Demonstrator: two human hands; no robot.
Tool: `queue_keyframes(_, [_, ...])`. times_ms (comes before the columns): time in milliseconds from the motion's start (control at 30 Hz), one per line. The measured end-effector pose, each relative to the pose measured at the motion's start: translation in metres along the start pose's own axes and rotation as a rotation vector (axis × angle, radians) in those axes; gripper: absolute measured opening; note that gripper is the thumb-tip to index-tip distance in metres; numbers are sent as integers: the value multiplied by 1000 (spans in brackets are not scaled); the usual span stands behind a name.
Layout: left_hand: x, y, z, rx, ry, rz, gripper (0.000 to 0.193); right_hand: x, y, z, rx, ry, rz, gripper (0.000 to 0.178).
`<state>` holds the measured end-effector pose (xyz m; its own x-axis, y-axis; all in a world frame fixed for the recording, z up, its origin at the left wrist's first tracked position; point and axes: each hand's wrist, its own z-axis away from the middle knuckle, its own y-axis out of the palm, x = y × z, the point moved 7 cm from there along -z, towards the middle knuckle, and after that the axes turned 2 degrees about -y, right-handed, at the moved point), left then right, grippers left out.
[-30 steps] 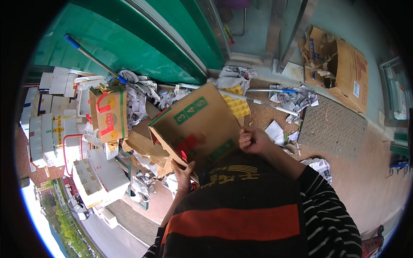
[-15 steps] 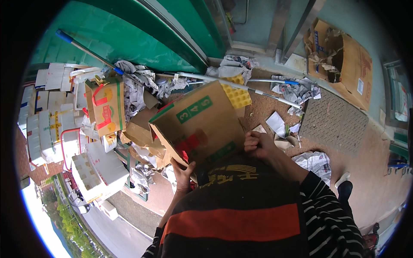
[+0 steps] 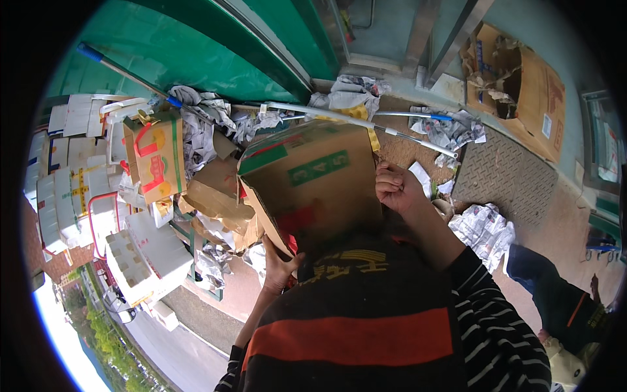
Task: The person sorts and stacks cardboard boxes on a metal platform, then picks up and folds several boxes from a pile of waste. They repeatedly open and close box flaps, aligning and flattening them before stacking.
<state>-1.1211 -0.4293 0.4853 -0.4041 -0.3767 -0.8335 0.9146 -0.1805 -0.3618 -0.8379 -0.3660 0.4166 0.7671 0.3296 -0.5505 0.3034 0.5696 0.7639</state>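
Mid-frame, the rectangular brown cardboard box (image 3: pixel 330 193) is best steadied by the left hand (image 3: pixel 279 266) clasping its lower-left edge, while the right hand (image 3: pixel 396 188) curls beside its right edge, any pinch unclear.

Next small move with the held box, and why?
I'd probably open the right hand and flatten it against the right side of the cardboard box: it is curled by that edge, while the left hand holds the lower-left edge, so a broader grip might steady the load.
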Motion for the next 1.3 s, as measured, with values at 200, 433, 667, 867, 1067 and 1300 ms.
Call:
queue_keyframes(200, [9, -12, -24, -61, -34, 178, 69, 15, 19, 37, 7, 109, 494, 27])
queue_keyframes(433, [-37, -52, -94, 0, -70, 676, 54, 92, 37, 46, -211, -433, 966, 19])
queue_keyframes(667, [-92, -107, -71, 14, 22, 793, 54, 110, 148, -41, -115, -759, 1540, 25])
queue_keyframes(867, [-62, -116, -82, 151, 141, 1044, 49, 108, 211, -114, -238, -649, 2044, 36])
queue_keyframes(1067, [15, -131, -73, 93, -142, 1025, 43, 111, 143, -123, -510, -265, 2385, 36])
queue_keyframes(1300, [-132, -119, -22, -308, 386, -273, 27, 110, 153, -105, -530, -326, 2462, 37])
